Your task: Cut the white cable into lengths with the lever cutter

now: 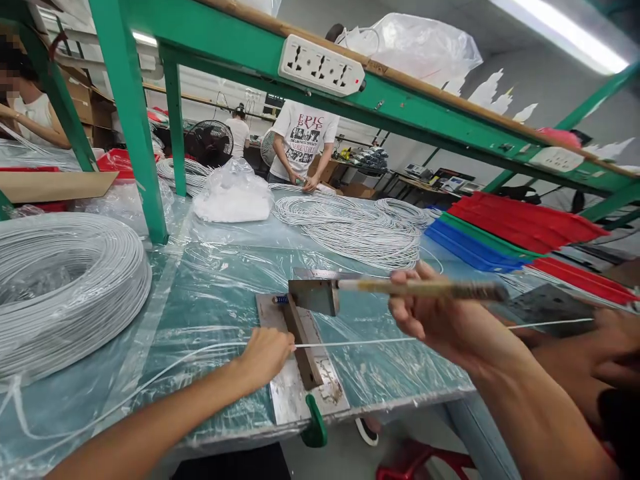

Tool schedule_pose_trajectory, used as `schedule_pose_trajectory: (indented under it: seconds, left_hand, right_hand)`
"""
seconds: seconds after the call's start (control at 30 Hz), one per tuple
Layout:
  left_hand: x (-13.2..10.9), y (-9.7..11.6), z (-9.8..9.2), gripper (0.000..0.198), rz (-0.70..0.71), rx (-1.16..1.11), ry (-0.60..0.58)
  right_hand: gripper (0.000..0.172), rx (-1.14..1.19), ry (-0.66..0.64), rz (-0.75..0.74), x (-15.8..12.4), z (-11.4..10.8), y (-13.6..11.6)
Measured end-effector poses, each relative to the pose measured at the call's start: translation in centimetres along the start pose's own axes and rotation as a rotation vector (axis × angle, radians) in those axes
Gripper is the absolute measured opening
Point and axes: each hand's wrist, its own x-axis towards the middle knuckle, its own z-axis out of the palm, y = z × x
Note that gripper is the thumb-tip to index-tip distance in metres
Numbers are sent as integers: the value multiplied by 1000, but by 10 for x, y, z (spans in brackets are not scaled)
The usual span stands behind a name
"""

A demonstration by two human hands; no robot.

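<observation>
My left hand (270,353) is closed on a thin white cable (360,343), its knuckles against the bar of a bench-mounted lever cutter (303,347). The cable crosses this bar and runs right, passing behind my right hand (440,317). My right hand grips the cutter's long handle (450,289), which is raised and slightly blurred. A metal block (314,295) joins the handle to the cutter, near a small blue spring (281,299). The cutter's steel base plate (280,400) lies at the table edge, beside a green clamp (314,423).
A large cable coil (75,287) lies left; looser coils (350,227) lie behind. Red, green and blue trays (520,227) are stacked right. A green shelf frame (220,53) spans overhead. A co-worker's hand (610,347) is close on the right; another person (303,147) stands opposite.
</observation>
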Motion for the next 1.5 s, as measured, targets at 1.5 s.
schedule_pose_trajectory:
  seconds: [1.5]
  left_hand:
    - [28, -2, 33, 33, -190, -293, 305]
  right_hand:
    - [65, -172, -27, 515, -99, -10, 139]
